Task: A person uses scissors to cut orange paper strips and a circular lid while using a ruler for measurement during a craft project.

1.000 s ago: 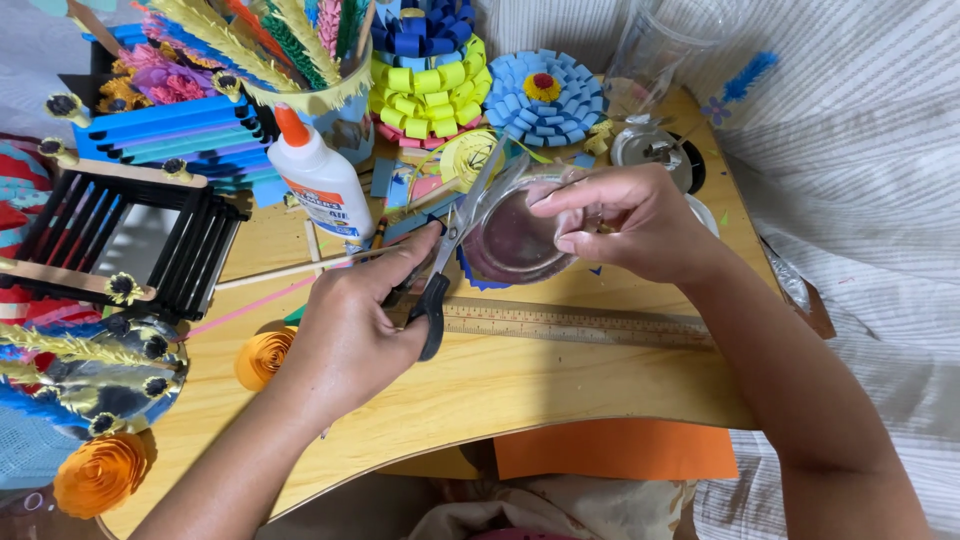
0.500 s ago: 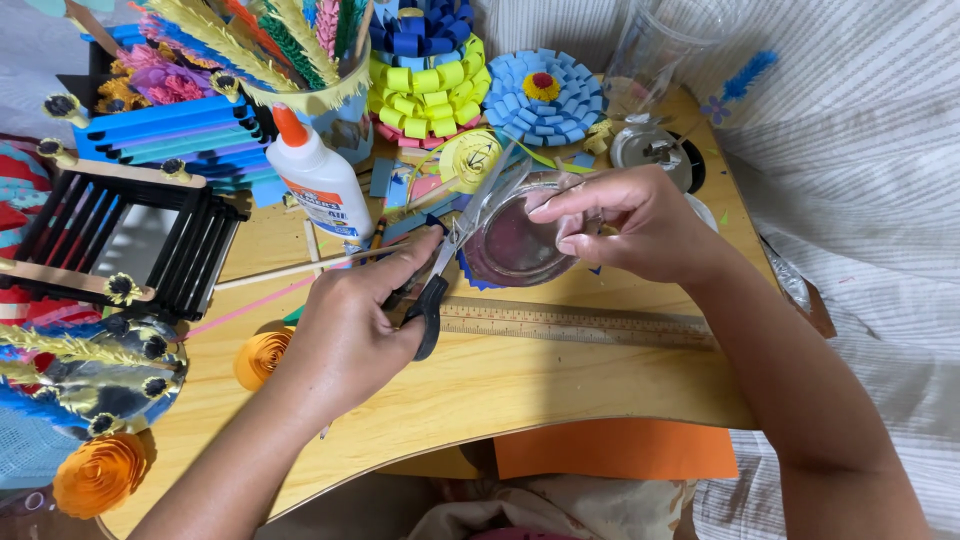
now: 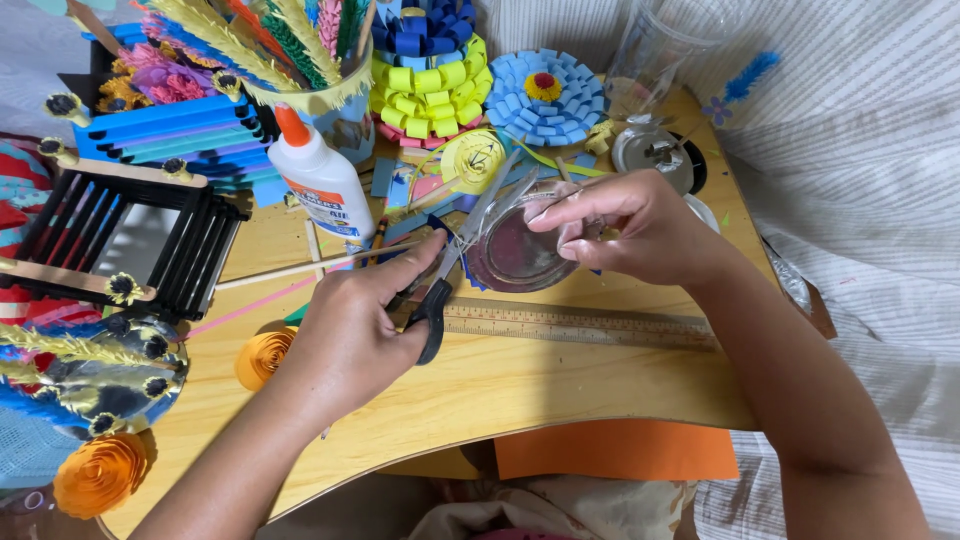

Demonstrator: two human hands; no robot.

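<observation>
My left hand [image 3: 355, 325] grips black-handled scissors [image 3: 440, 285], whose blades point up and to the right toward a rolled yellow paper flower [image 3: 472, 160]. My right hand [image 3: 630, 225] pinches a thin pale strip of paper over a round clear glass lid [image 3: 510, 255] that lies on the small wooden table [image 3: 560, 385]. The scissor blades reach the strip near my right fingertips. A wooden ruler [image 3: 590, 325] lies just below both hands.
A white glue bottle with an orange cap [image 3: 318, 180] stands at the back. Around it are blue [image 3: 545, 95] and yellow paper flowers, a cup of paper stems [image 3: 320, 70], black stick frames [image 3: 130, 240], orange paper rolls [image 3: 100, 470], a glass jar [image 3: 660, 50] and orange paper sheet [image 3: 620, 450].
Both hands stay almost in place. My right hand has shifted slightly with the strip, and the scissors have moved a little along it.
</observation>
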